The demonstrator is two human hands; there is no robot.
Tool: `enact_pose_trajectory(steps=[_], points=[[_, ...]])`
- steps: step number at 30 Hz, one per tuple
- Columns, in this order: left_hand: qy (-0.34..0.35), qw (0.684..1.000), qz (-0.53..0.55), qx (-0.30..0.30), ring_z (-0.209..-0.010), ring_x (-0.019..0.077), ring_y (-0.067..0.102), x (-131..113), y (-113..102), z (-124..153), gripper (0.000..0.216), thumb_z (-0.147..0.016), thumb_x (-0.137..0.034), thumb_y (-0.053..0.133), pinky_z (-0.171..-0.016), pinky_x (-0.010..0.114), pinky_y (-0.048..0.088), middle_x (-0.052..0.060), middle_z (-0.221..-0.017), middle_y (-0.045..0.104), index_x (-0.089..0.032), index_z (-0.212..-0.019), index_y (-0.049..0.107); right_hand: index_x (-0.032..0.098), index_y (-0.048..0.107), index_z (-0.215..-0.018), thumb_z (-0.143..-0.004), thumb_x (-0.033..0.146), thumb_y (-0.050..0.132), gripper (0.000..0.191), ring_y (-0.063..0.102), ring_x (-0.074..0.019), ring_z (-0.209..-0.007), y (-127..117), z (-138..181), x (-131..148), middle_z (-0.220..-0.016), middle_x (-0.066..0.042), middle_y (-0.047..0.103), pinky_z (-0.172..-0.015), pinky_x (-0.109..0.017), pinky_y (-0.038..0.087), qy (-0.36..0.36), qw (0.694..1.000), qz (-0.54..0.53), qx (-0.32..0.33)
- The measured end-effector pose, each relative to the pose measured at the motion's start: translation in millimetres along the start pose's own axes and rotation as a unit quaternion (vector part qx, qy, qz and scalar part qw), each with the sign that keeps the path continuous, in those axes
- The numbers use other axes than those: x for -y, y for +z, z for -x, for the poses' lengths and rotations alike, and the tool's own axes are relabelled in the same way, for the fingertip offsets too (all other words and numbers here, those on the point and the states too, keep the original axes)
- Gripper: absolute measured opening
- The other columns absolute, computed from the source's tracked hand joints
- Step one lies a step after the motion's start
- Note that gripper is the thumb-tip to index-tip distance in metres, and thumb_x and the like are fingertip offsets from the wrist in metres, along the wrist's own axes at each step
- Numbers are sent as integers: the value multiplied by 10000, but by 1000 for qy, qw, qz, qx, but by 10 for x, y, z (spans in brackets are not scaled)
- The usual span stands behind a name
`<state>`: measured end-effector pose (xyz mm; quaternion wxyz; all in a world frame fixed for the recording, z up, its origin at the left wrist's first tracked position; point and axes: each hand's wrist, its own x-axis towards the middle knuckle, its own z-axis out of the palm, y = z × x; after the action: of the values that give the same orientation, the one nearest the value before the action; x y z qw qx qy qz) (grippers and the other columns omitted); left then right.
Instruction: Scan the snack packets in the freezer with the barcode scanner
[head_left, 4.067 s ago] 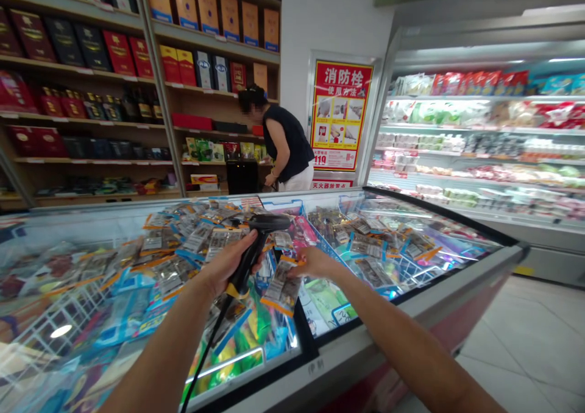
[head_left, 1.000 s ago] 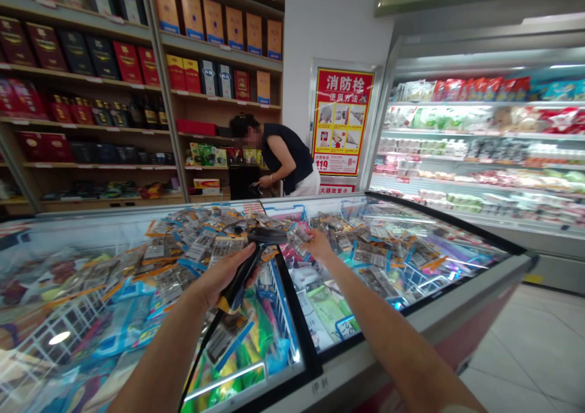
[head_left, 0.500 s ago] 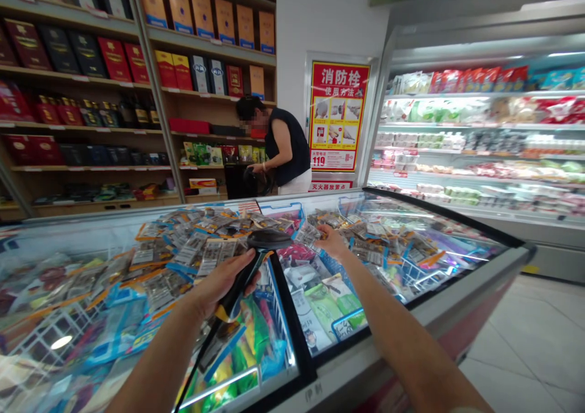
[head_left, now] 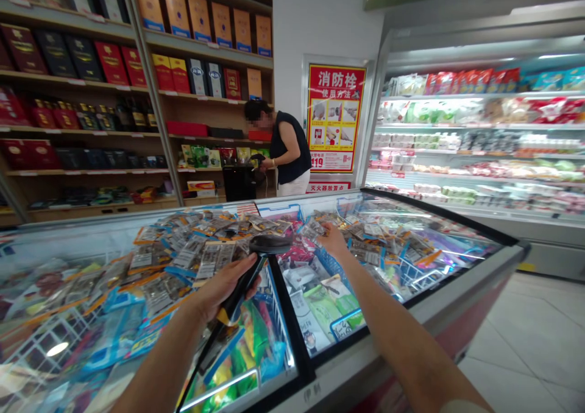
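Observation:
My left hand (head_left: 228, 288) is wrapped round the handle of a black barcode scanner (head_left: 269, 243), its cord trailing down toward me. The scanner's head points right, over the freezer's glass top. Between the fingers of my right hand (head_left: 333, 240) is a small snack packet (head_left: 313, 229) with printed labelling, held in front of the scanner's head. Many similar snack packets (head_left: 214, 257) with orange and blue edges lie spread on the glass to the left, and another group of packets (head_left: 372, 245) lies right of my right hand.
The chest freezer (head_left: 457, 279) holds wire baskets of bagged goods under its glass. Behind it a person (head_left: 292, 142) in a dark sleeveless top holds a dark object. Shelves with boxes (head_left: 201, 84) stand at left, a lit fridge (head_left: 479, 133) at right.
The view has shifted slightly. The person behind the freezer has raised their hands and the dark object. My hands keep almost the same position, with the scanner and packet still held.

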<state>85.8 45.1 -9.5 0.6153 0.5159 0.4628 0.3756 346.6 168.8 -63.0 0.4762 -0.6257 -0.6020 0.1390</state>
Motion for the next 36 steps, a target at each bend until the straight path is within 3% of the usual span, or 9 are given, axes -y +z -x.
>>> enact_pose_trajectory(steps=[6,13,18,21,25,32,36], points=[[5,1000,-4,-18,-395,73,455,-50,-46,46,376,-648,-508,523,-385,183,343,4,-490,537,-134,-601,517,136,522,-995,-642,232,523,367,458,-315,-990,-214,-143,-81,-1002,-163,535,-813,-480,312,46,983,156,-86],[-10,998,8,-68,-390,81,469,-124,-154,84,390,-630,-526,525,-368,185,363,17,-500,559,-139,-585,514,123,542,-999,-678,250,553,346,325,-348,-1109,-289,-84,-100,-1095,-201,475,-855,-505,218,28,960,265,-82],[-14,995,55,-78,-402,76,488,-90,-260,44,348,-640,-483,549,-384,169,381,9,-515,559,-138,-644,511,191,560,-1005,-732,374,477,339,400,-274,-1052,49,76,217,-1072,-113,517,-854,-420,269,-24,963,269,-28],[-23,994,62,-90,-405,78,495,-78,-302,43,329,-647,-462,557,-390,172,393,12,-523,565,-138,-663,507,201,572,-993,-747,447,424,378,435,-263,-1022,358,231,455,-1056,-98,535,-831,-406,304,-64,969,233,51],[-22,993,57,-100,-401,78,497,-86,-346,69,332,-663,-461,544,-384,173,397,25,-534,574,-131,-657,505,183,609,-922,-745,505,388,429,499,-235,-940,664,426,705,-964,-95,587,-795,-357,352,-80,970,207,101],[-5,994,95,-48,-409,76,496,-96,-425,100,323,-698,-459,505,-379,166,382,20,-557,573,-140,-746,508,192,629,-836,-717,581,357,489,454,-282,-997,921,590,926,-972,-111,573,-797,-436,334,-57,973,184,128],[-8,994,100,-44,-403,78,492,-97,-440,98,321,-695,-459,509,-364,167,374,16,-549,568,-143,-753,505,166,611,-705,-593,508,560,364,440,-310,-1010,964,589,916,-943,-115,575,-824,-453,295,3,994,46,102]])
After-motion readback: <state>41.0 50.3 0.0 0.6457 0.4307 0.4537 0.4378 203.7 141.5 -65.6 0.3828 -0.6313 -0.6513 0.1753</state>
